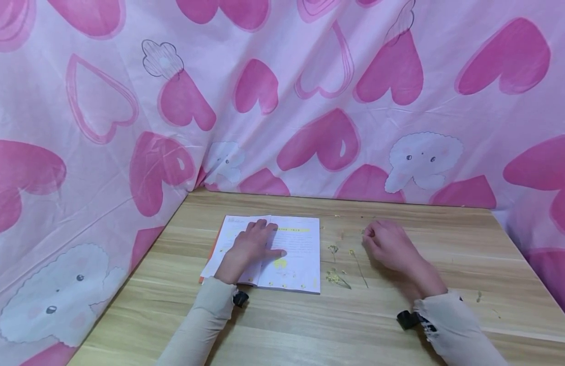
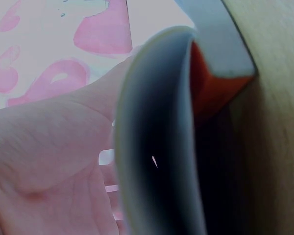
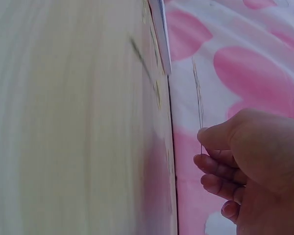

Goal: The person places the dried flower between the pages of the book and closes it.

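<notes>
An open book [image 1: 302, 244] with printed pages lies on the wooden table. Across its pages my left hand [image 1: 250, 246] rests, fingers and thumb spread. In the left wrist view a page [image 2: 159, 127] bows up beside the palm, over an orange cover edge [image 2: 220, 98]. To the right of the book, my right hand [image 1: 392, 246] hovers over the table. Thumb and forefinger pinch a thin dried plant stem [image 3: 198, 93], best seen in the right wrist view. Between book and right hand lie pressed flowers: a yellowish cluster [image 1: 338, 279], a small sprig [image 1: 332, 249] and a long-stemmed one [image 1: 359, 268].
Small plant bits [image 1: 479, 296] lie at the table's right side, and a few more specks sit near its back edge. A pink curtain [image 1: 264, 142] with hearts borders the table [image 1: 309, 325] at the back and sides.
</notes>
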Motion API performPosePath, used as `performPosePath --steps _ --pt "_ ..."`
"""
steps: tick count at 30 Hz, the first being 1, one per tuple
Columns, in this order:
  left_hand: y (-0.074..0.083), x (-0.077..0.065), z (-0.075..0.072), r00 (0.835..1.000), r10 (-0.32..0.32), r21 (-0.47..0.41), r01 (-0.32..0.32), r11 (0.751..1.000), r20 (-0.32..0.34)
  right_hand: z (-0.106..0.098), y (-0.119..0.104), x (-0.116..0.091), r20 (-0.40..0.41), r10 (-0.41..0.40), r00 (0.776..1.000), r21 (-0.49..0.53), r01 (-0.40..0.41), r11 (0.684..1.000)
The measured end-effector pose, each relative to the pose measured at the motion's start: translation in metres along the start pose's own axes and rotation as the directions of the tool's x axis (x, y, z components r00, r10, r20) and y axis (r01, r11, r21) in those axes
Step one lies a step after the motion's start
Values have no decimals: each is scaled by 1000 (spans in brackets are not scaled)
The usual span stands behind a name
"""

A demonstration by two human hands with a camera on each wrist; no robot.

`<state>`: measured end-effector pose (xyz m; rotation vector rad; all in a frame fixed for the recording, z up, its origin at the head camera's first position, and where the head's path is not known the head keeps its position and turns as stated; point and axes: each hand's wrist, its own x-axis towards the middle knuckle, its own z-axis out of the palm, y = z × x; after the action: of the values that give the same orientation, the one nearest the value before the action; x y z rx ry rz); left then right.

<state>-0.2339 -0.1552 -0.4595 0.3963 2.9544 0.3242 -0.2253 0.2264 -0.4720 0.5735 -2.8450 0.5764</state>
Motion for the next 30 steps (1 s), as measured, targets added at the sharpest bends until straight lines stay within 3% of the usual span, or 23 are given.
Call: performPosePath --steps 5,16,30 --pt "0 -1 -1 1000 2 -3 -2 1000 0 13 -16 9 -18 -37 999 11 37 999" --pt "-2 -2 0 1000 28 -2 -28 1000 -12 31 -59 32 -12 -37 999 53 38 998" --pt "-4 0 0 998 59 55 -57 997 -31 56 -101 53 25 -63 998 36 62 997"
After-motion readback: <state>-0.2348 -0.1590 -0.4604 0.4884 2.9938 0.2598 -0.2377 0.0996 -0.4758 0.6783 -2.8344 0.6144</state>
